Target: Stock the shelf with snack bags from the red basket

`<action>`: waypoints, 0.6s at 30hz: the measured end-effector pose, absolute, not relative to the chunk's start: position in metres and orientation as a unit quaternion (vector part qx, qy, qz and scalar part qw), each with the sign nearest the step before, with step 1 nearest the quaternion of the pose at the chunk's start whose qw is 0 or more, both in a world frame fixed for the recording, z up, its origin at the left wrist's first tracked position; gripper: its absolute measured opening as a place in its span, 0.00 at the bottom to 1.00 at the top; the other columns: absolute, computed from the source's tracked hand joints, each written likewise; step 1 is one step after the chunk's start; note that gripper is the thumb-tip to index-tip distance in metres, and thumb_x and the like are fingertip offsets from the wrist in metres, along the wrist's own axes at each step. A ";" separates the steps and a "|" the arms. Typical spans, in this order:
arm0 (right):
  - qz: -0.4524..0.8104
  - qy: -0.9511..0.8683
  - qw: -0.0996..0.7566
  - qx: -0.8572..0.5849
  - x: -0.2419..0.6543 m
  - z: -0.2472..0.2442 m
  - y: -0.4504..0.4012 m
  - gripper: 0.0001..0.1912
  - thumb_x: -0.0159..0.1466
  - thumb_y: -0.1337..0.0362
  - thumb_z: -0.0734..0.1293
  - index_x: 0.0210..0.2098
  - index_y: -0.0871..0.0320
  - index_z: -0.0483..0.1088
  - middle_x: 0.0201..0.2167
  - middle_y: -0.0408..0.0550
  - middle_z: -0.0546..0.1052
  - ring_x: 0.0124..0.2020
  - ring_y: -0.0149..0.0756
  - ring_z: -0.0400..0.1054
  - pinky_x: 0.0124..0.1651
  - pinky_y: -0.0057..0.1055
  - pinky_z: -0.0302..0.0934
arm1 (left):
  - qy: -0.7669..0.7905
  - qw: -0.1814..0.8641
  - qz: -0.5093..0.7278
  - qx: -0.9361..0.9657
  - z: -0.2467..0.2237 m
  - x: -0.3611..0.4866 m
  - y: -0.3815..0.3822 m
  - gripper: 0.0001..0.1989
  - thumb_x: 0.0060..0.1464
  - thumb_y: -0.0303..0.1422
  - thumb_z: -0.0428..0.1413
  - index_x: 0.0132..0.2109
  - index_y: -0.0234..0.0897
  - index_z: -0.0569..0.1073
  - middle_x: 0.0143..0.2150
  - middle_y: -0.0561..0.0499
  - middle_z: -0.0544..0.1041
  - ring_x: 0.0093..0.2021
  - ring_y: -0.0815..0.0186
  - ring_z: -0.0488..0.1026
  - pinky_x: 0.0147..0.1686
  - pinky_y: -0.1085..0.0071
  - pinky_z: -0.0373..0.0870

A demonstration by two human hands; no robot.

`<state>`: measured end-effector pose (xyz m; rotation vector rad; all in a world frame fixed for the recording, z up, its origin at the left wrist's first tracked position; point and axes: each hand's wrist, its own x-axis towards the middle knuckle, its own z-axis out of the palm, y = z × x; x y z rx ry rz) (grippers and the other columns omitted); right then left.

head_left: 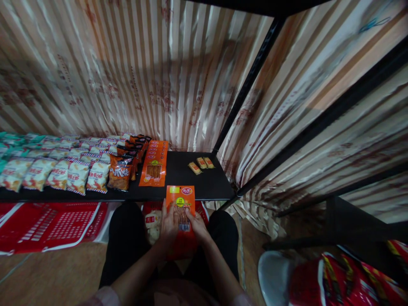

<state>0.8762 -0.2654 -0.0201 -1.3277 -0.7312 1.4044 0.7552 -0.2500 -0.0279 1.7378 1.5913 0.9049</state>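
An orange snack packet (180,196) with a clear window is held upright between both hands, just in front of the black shelf's front edge. My left hand (169,225) grips its left side and my right hand (196,224) its right side, with the thumb over the window. Behind it, similar orange packets (153,165) lie on the black shelf (178,165). Three small yellowish packets (201,163) lie farther right on the shelf.
Brown-orange bags (120,172) and rows of white snack bags (76,175) fill the shelf's left. Red baskets (60,225) sit below it. Black posts (247,89) rise at the right. A white stool (272,272) and red packages (306,282) are at lower right.
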 end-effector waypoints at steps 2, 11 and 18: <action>0.579 -0.296 0.525 -0.549 0.875 -0.019 -0.265 0.32 0.47 0.42 0.68 0.41 0.62 0.71 0.36 0.53 0.78 0.39 0.46 0.72 0.43 0.39 0.64 | 0.600 0.299 0.344 0.657 -0.028 0.760 -0.252 0.23 0.55 0.33 0.43 0.57 0.34 0.63 0.66 0.44 0.50 0.64 0.56 0.49 0.60 0.62 0.52; 0.582 -0.286 0.540 -0.536 0.873 -0.013 -0.265 0.30 0.50 0.44 0.67 0.43 0.60 0.71 0.40 0.52 0.77 0.43 0.44 0.71 0.43 0.35 0.65 | 0.605 0.248 0.311 0.690 -0.032 0.772 -0.253 0.26 0.56 0.34 0.42 0.61 0.29 0.57 0.67 0.38 0.45 0.66 0.54 0.39 0.61 0.54 0.44; 0.557 -0.299 0.529 -0.567 0.872 -0.006 -0.267 0.27 0.53 0.44 0.64 0.44 0.57 0.71 0.42 0.50 0.77 0.45 0.43 0.70 0.49 0.36 0.61 | 0.598 0.224 0.312 0.704 -0.024 0.774 -0.254 0.24 0.56 0.33 0.41 0.58 0.32 0.61 0.64 0.40 0.55 0.65 0.56 0.48 0.60 0.55 0.48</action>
